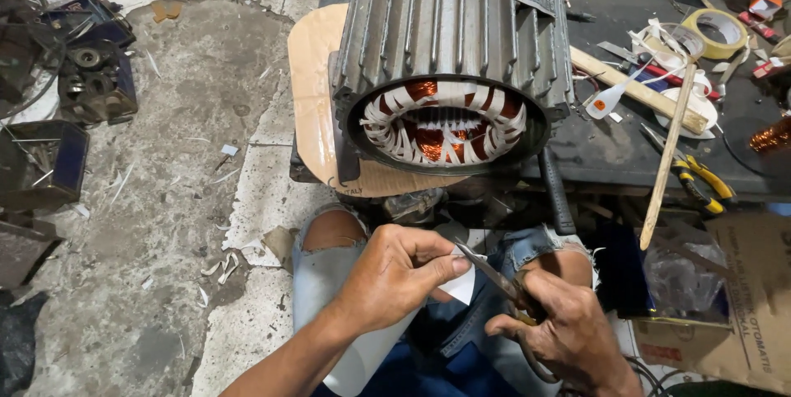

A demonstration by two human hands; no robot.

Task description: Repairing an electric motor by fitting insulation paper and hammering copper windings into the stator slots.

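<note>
My left hand (397, 275) pinches a white sheet of insulating paper (461, 286) over my lap. My right hand (564, 329) grips metal scissors (494, 275) whose blades point up-left into the paper's edge, close to my left thumb. Just beyond my knees a grey finned motor housing (453, 18) lies on a dark workbench (610, 137), its open end facing me. Inside it the copper windings (443, 123) show, wrapped with white paper strips.
A cardboard sheet (313, 76) lies under the motor. On the bench to the right are a wooden stick (666, 158), yellow-handled pliers (700, 179), a roll of tape (718, 30) and white scraps. Dark metal parts (86, 67) sit on the cracked floor at left.
</note>
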